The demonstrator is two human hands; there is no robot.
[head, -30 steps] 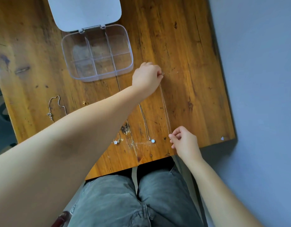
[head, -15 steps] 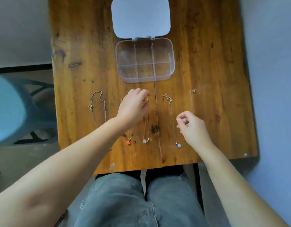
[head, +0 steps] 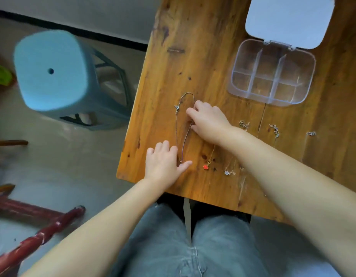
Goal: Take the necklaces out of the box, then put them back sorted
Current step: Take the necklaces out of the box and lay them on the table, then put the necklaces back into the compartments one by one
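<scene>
While the clear box stands open near the far edge of the tabletop, its lid thrown back, every compartment that can be seen is noted as empty. The taking-out part is therefore judged done; the sorting back into the box is judged not yet begun. The necklaces are found laid out along the near side of the tabletop. At the left end a long chain is spread in a narrow loop, its clasp end curled toward the box. Next to it a chain with a red pendant is seen, then one with a pale flower pendant, and further right three small clasp bundles whose chains are too faint to follow. The left hand is laid flat, fingers loosely spread, its thumb touching the near tip of the long chain; nothing is gripped by it. The right hand is reached across, fingers curled down onto the right strand of the same loop; whether the strand is pinched or merely pressed cannot be told. A blue stool is noted on the floor to the left.
</scene>
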